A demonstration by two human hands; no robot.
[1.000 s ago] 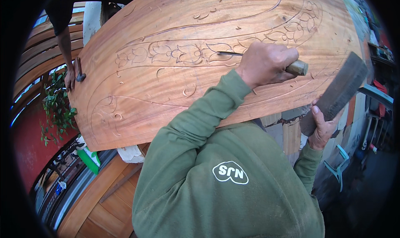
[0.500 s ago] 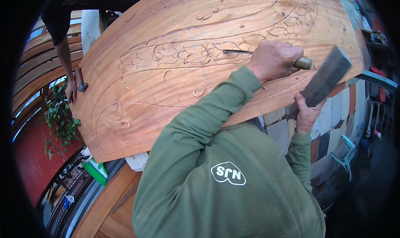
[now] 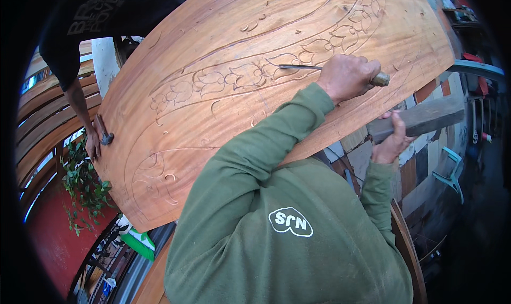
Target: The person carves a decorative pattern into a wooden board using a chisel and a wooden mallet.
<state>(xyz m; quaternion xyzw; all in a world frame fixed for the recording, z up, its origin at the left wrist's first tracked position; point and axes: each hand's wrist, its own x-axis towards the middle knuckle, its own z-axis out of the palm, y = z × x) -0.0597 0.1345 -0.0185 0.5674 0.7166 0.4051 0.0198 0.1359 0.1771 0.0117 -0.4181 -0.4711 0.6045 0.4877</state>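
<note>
My left hand (image 3: 346, 78) is wrapped round the handle of a chisel (image 3: 301, 67), whose thin metal blade points left. The blade lies low over the leaf outlines of the carved pattern (image 3: 234, 78) on a large wooden panel (image 3: 266, 110); whether its tip touches the wood I cannot tell. The butt of the handle sticks out to the right of my fist. Beyond the panel's near right edge, my right hand (image 3: 391, 142) grips a grey, blocky wooden mallet (image 3: 431, 116), held nearly level, apart from the chisel and slightly blurred.
Curled wood shavings (image 3: 169, 177) lie scattered over the panel. At its left end another person's hand (image 3: 93, 144) rests by a hammer (image 3: 105, 135). A leafy plant (image 3: 82, 181) and a green broom (image 3: 139, 244) are below that. A pale blue-green plastic chair (image 3: 451, 171) stands at right.
The mallet has swung from a steep slant down to nearly level, away from the chisel. My left hand keeps its hold, with the blade near the same leaf outlines. The view has shifted slightly.
</note>
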